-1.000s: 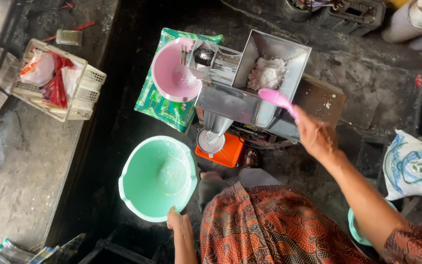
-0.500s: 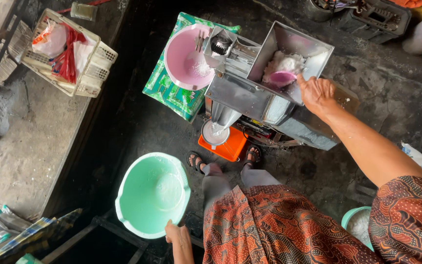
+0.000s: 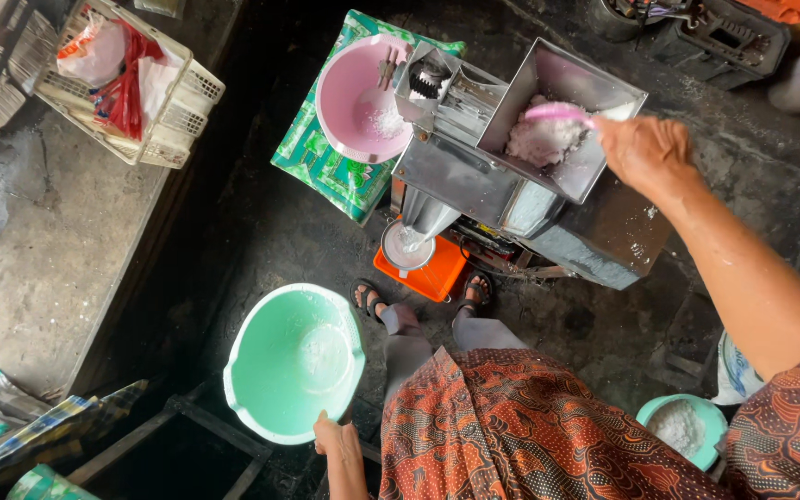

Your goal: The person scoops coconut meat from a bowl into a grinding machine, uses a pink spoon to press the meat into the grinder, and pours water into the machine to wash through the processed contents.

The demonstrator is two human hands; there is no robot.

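The right hand is closed around a pink scoop. The scoop sits over the white mush inside the metal box on top of the machine, up near 1 o'clock in the view. The left hand grips the rim of a big green bowl at 7 o'clock. The bowl is tilted and has a little white stuff on its bottom.

At 12 o'clock from the green bowl, a pink bowl with some white crumbs stands on a green packet, touching the machine's left end. Under the machine's spout is an orange tub. Two feet in sandals stand just beside it. At 10 o'clock a white basket holds plastic bags. At 4 o'clock a small green bowl holds more white stuff.
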